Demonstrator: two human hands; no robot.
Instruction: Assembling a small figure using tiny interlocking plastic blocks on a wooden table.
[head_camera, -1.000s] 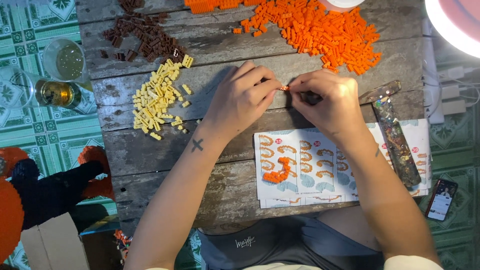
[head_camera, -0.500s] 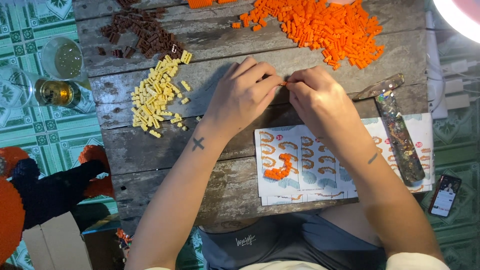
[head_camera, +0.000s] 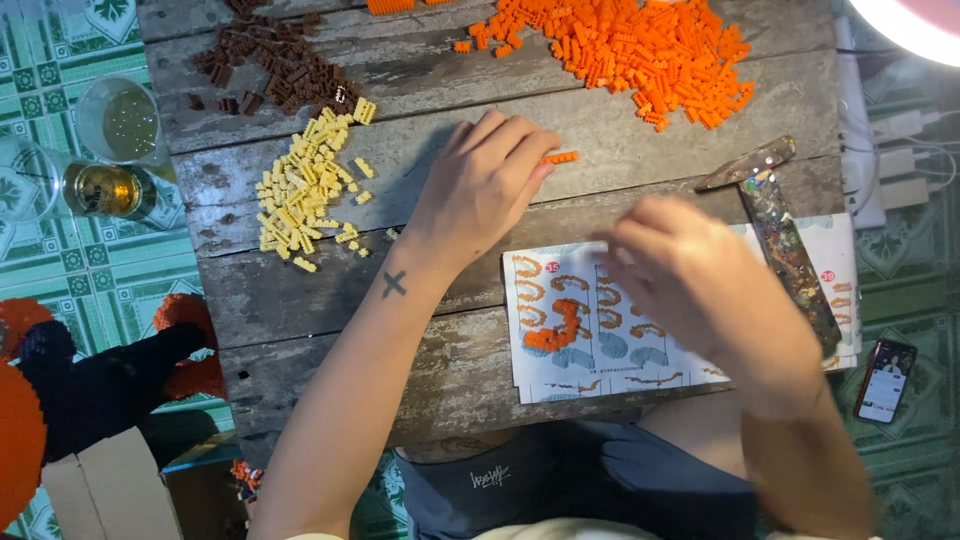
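My left hand (head_camera: 487, 185) rests on the wooden table (head_camera: 420, 360) with its fingertips on a small orange brick piece (head_camera: 561, 157). My right hand (head_camera: 690, 280) is blurred in motion over the instruction sheet (head_camera: 560, 375); whether it holds anything cannot be told. A partly built curved orange piece (head_camera: 556, 328) lies on the sheet. A big pile of orange bricks (head_camera: 640, 50) sits at the far right of the table. Yellow bricks (head_camera: 305, 185) lie left of my left hand, and brown bricks (head_camera: 275, 60) beyond them.
Two glasses (head_camera: 115, 150) stand off the table's left edge. A glittery hammer-shaped tool (head_camera: 785, 240) lies at the right, a phone (head_camera: 884, 380) beside it. An orange and black brick figure (head_camera: 90, 380) sits at lower left. A ring lamp (head_camera: 910, 25) glows top right.
My hands were together working one small orange piece. Now they are apart: the right hand has pulled back toward me over the sheet, while the left stays by the piece on the table.
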